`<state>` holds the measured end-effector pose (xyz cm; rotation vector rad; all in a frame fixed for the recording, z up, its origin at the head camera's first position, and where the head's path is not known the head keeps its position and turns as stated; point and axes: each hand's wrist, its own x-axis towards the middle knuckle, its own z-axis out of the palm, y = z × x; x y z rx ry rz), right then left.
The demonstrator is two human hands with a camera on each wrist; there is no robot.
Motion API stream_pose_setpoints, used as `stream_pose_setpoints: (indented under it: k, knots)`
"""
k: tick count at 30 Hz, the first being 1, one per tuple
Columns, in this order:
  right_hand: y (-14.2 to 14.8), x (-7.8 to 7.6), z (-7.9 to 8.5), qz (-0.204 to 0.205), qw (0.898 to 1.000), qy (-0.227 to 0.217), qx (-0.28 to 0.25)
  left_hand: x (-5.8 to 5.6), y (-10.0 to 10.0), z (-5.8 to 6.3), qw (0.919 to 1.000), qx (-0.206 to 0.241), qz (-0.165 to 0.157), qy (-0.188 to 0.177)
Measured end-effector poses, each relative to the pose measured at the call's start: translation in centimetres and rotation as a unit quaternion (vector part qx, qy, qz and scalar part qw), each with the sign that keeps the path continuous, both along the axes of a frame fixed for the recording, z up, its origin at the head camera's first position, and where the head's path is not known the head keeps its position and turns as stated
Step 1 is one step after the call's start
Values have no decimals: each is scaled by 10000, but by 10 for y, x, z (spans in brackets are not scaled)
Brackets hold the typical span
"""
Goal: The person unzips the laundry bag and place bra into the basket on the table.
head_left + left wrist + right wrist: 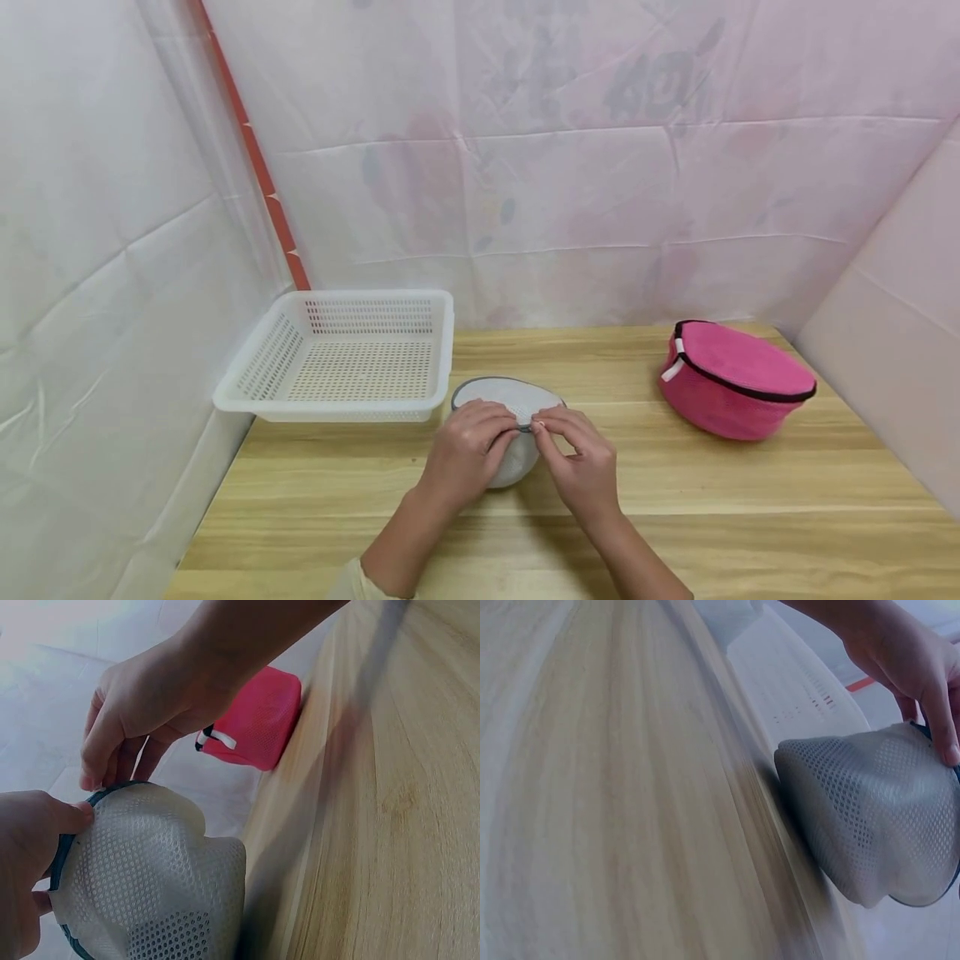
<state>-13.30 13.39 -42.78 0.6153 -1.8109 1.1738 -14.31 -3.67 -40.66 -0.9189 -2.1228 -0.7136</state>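
A white mesh laundry bag (510,392) with a dark grey-blue edging stands on the table between both hands. My left hand (468,442) pinches that edging near the front, thumb against fingers. Just to its right, my right hand (581,458) pinches a small light piece at the same edge, fingertips close to the left ones. In the left wrist view the bag's mesh side (142,855) sags and creases below the hands. The right wrist view shows the bag's rounded base (817,802) low over the wood, with the left hand (911,664) at its rim.
A white perforated plastic basket (442,358) stands at the back left. On the right lies a pink mesh bag (738,383) with black trim and a white tab. Pale printed sheeting (555,192) hangs behind and along both sides of the wooden table (750,517).
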Motion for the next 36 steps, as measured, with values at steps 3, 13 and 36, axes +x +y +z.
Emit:
stream_pose_setpoints:
  k: [3, 13, 36]
  knots:
    - [1, 0, 3, -161, 9998, -88, -5, 0, -3, 0, 9999, 67, 2, -135]
    - [6, -2, 3, -490, 9982, -342, 2, 1, -11, 1, 9992, 133, 156, -354]
    - [-8, 0, 0, 179, 9990, 409, 60, 6, 5, 3, 9991, -135, 200, 351]
